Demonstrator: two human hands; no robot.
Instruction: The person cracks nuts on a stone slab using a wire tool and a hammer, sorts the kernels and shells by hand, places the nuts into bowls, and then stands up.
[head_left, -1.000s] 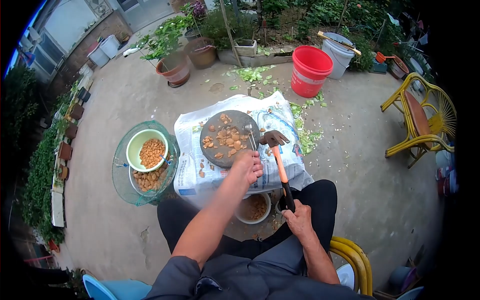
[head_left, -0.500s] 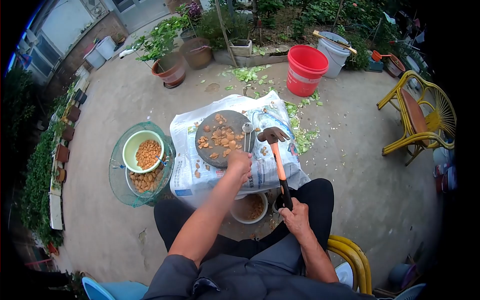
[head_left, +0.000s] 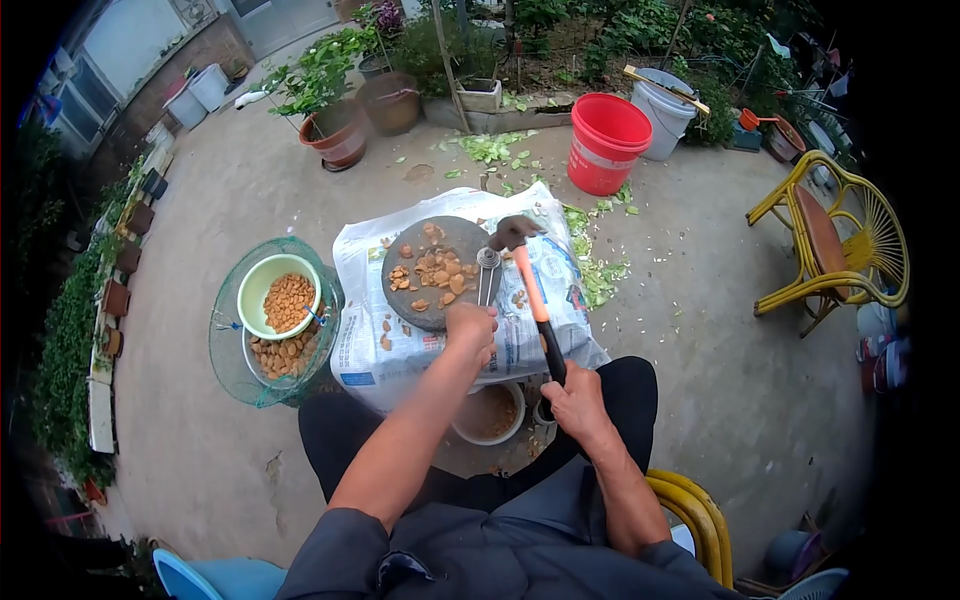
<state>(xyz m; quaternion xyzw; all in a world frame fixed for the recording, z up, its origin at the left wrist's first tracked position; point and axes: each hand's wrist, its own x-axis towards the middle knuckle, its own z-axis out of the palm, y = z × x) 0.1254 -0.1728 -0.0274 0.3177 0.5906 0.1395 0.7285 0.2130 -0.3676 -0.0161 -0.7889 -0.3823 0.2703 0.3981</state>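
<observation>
At mid-frame, brown shells [head_left: 437,268] dot a stone slab [head_left: 460,236]; the left hand [head_left: 470,330] clasps a wire tool [head_left: 487,272], the right hand [head_left: 583,405] grips a hammer [head_left: 533,290]. Short, controlled taps would spare fingers. From where I stand, print on the newspaper [head_left: 358,350] and red bucket [head_left: 608,145] is illegible.

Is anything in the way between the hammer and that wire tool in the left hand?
Nothing visible stands between the hammer and the wire tool. The hammer's head appears close beside the tool's coiled end. The left hand is at the tool's near end, and the brown pieces lie on its other side.
</observation>
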